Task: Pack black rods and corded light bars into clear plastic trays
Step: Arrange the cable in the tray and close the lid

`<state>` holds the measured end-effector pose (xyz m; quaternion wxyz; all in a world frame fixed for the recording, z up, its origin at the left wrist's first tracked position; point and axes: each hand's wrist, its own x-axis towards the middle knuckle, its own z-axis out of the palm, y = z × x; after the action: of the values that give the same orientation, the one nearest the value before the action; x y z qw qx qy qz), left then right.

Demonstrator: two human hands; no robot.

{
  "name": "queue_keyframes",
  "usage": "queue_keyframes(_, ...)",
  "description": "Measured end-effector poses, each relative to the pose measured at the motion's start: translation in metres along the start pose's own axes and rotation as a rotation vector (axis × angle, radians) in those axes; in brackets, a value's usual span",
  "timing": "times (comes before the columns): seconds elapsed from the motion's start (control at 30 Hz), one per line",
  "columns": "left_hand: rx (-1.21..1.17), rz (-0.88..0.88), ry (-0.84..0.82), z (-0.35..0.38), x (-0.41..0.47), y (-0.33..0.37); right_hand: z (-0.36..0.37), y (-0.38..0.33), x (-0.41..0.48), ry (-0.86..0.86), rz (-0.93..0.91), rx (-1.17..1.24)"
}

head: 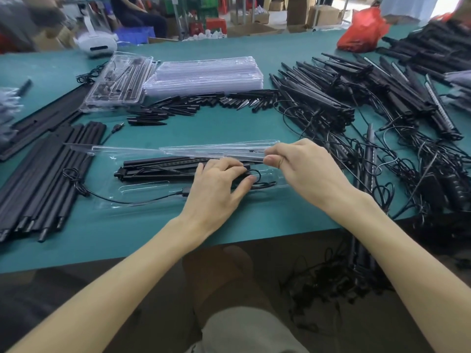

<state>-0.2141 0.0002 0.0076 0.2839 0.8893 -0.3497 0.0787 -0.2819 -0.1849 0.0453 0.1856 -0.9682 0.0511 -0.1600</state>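
Observation:
A clear plastic tray point(142, 197) lies open on the green table in front of me, with black light bars point(158, 167) and their cord point(142, 200) inside. My left hand point(216, 184) rests on the bars' right end, its fingers and thumb curled around a loop of black cord point(257, 178). My right hand point(298, 164) pinches the right end of the tray's clear lid point(178, 150), which is lifted at an angle above the bars.
Long black rods point(48, 174) lie at the left. Black spikes point(193, 105) are strewn behind the tray, beside a stack of clear trays point(204, 75) and packed trays point(119, 82). A heap of corded light bars point(356, 98) fills the right. The table edge runs near me.

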Motion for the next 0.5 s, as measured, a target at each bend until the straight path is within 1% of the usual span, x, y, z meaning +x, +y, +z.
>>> queue_keyframes(0.3,0.087,-0.010,-0.074,0.002,0.008,0.004,0.000,0.000,0.000,0.007,-0.017,-0.004)
queue_keyframes(0.4,0.097,0.011,-0.049,0.003,0.006,0.005,0.001,0.001,-0.001,0.012,-0.020,-0.001)
queue_keyframes(0.5,0.153,0.055,0.010,0.006,0.006,0.008,0.002,0.002,-0.002,0.031,-0.021,0.018)
